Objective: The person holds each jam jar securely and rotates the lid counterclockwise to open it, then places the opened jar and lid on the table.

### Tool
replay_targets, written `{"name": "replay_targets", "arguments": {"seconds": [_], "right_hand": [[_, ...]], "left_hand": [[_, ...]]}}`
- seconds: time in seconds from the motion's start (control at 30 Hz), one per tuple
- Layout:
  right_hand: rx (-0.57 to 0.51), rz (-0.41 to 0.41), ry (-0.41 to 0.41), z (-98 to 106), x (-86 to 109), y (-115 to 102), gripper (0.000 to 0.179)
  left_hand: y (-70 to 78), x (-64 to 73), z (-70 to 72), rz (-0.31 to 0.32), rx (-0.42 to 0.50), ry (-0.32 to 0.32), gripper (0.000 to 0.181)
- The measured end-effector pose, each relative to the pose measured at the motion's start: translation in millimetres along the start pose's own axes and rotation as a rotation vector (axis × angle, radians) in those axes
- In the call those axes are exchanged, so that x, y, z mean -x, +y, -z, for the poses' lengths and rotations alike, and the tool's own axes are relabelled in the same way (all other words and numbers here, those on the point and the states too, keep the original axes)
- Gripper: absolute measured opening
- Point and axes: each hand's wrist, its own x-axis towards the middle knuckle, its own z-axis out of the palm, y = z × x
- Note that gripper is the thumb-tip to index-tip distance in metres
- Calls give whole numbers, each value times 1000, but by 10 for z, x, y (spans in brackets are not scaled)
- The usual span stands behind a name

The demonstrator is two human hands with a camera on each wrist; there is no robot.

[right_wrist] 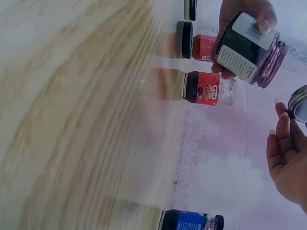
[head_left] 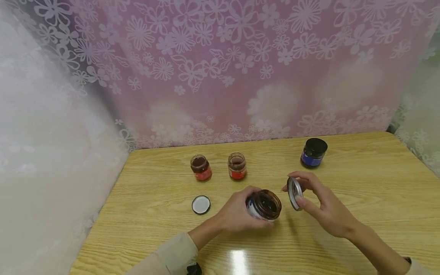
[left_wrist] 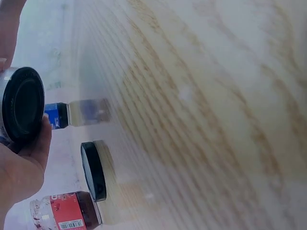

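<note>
My left hand (head_left: 237, 214) grips an uncapped glass jar (head_left: 266, 206) with dark contents, its mouth tilted up and to the right. The right wrist view shows white printed labels on this dark jar (right_wrist: 244, 50), fingers wrapped around its body. In the left wrist view its round dark base (left_wrist: 24, 105) faces the camera. Just right of the jar's mouth, my right hand (head_left: 326, 208) pinches a metal lid (head_left: 294, 193) by its rim between thumb and fingers. The lid is held on edge, apart from the jar, its pale inner side partly showing.
Two uncapped jars with red labels, a left one (head_left: 201, 168) and a right one (head_left: 237, 166), stand behind the left hand. Another lid (head_left: 201, 204) lies pale side up on the wooden table (head_left: 154, 229). A blue-labelled jar (head_left: 313, 152) with a black cap stands at the back right.
</note>
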Motion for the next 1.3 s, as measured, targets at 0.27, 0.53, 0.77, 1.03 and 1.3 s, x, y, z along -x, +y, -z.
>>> {"name": "replay_targets", "arguments": {"seconds": [0.27, 0.53, 0.77, 1.03, 1.3], "right_hand": [[-5, -31, 26, 67, 42, 24, 53], [10, -87, 56, 105, 80, 75, 58], [12, -73, 74, 126, 126, 141, 57], [53, -114, 92, 143, 161, 177, 55], [73, -146, 98, 143, 192, 203, 53]], "left_hand": [[-51, -126, 1, 82, 13, 126, 72], [-79, -230, 11, 106, 32, 172, 73], [-117, -332, -25, 117, -1, 190, 73], [-159, -466, -91, 160, -35, 195, 71], [-154, -635, -159, 210, -144, 195, 78]]}}
